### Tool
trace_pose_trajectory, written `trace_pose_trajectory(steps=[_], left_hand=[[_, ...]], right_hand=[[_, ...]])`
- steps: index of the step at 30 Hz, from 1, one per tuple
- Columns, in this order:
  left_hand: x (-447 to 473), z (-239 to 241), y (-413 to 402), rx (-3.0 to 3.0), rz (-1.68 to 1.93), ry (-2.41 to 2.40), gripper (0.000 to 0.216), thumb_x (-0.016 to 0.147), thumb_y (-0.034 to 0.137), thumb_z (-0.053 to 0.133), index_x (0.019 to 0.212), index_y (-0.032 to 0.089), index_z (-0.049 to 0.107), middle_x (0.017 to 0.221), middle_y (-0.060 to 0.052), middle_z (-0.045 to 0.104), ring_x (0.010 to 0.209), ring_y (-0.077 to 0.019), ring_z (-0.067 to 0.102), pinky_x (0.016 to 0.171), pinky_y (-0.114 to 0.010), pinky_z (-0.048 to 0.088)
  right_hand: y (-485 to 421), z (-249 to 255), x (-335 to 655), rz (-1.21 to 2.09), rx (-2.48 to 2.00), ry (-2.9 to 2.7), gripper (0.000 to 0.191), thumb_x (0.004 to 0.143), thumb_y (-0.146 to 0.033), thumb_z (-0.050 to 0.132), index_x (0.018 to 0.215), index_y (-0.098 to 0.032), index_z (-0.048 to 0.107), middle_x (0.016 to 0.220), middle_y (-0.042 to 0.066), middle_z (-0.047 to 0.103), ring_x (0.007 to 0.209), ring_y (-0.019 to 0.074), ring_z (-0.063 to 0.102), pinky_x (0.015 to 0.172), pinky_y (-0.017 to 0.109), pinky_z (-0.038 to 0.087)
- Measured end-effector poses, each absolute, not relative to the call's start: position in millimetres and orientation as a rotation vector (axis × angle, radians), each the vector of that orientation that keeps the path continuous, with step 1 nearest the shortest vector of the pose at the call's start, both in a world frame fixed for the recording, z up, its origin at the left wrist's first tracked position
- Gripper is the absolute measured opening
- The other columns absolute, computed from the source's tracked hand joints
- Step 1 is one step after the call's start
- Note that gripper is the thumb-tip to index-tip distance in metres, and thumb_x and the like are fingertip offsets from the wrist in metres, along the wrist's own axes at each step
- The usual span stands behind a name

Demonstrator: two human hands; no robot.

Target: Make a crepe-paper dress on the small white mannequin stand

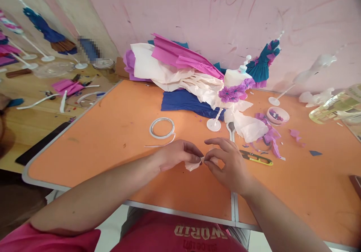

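My left hand (182, 155) pinches a small piece of cream crepe paper (192, 165) between thumb and fingers, just above the orange table. At the paper's other end, my right hand (228, 162) has its thumb and index finger pressed together on it, the other fingers loosely raised. Left of my hands lies a roll of white double-sided tape (162, 128), its loose end trailing toward my left wrist. Beyond them stands a small white dress-form stand (213, 124) with purple paper flowers (232, 93). Yellow thread snips (258, 158) and white-handled scissors (231, 130) are near my right hand.
Crepe paper sheets in pink (180, 55), cream and blue (183, 101) are heaped against the wall. At right are a small bowl of beads (278, 115), purple scraps (272, 135) and a plastic bottle (335, 103). Another table (36, 83) at left holds several dressed stands.
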State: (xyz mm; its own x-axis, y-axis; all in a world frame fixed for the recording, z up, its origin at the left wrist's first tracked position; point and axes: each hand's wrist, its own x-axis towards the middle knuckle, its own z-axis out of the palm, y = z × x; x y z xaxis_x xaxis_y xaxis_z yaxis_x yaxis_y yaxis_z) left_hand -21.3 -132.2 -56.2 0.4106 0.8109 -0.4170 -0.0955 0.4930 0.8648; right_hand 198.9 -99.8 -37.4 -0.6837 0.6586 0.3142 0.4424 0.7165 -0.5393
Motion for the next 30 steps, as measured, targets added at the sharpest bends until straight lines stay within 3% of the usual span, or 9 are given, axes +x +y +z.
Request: trace_pose_trajectory(steps=[17, 22, 26, 30], left_hand=[[-14, -33, -141, 1.064, 0.655, 1.157, 0.018, 0.076, 0.033, 0.075, 0.081, 0.016, 0.069, 0.059, 0.0, 0.065, 0.056, -0.014, 0.057, 0.06, -0.028, 0.045], [-12, -28, -144, 1.266, 0.658, 1.333, 0.02, 0.077, 0.034, 0.072, 0.087, 0.017, 0.073, 0.089, -0.005, 0.074, 0.084, -0.0213, 0.068, 0.077, -0.031, 0.052], [-12, -28, -146, 1.314, 0.647, 1.321, 0.02, 0.082, 0.033, 0.065, 0.091, 0.017, 0.073, 0.081, -0.004, 0.075, 0.082, -0.0221, 0.069, 0.074, -0.03, 0.053], [-16, -32, -146, 1.206, 0.633, 1.249, 0.019, 0.078, 0.032, 0.069, 0.087, 0.016, 0.072, 0.076, -0.004, 0.073, 0.076, -0.021, 0.068, 0.07, -0.03, 0.052]], right_hand=[[-103, -36, 198, 0.464, -0.894, -2.381, 0.011, 0.085, -0.02, 0.068, 0.089, -0.024, 0.059, 0.086, 0.002, 0.07, 0.08, 0.0199, 0.065, 0.081, 0.037, 0.045], [-103, -39, 198, 0.596, -0.889, -2.386, 0.012, 0.085, -0.018, 0.069, 0.09, -0.024, 0.061, 0.081, -0.002, 0.069, 0.074, 0.0162, 0.062, 0.079, 0.035, 0.044], [-102, -39, 196, 0.706, -0.83, -2.343, 0.009, 0.087, -0.016, 0.067, 0.086, -0.025, 0.068, 0.079, -0.001, 0.068, 0.073, 0.0149, 0.062, 0.077, 0.034, 0.046], [-101, -36, 196, 0.867, -0.758, -2.329, 0.009, 0.088, -0.018, 0.067, 0.09, -0.026, 0.071, 0.083, 0.0, 0.07, 0.077, 0.0152, 0.064, 0.077, 0.033, 0.05]])
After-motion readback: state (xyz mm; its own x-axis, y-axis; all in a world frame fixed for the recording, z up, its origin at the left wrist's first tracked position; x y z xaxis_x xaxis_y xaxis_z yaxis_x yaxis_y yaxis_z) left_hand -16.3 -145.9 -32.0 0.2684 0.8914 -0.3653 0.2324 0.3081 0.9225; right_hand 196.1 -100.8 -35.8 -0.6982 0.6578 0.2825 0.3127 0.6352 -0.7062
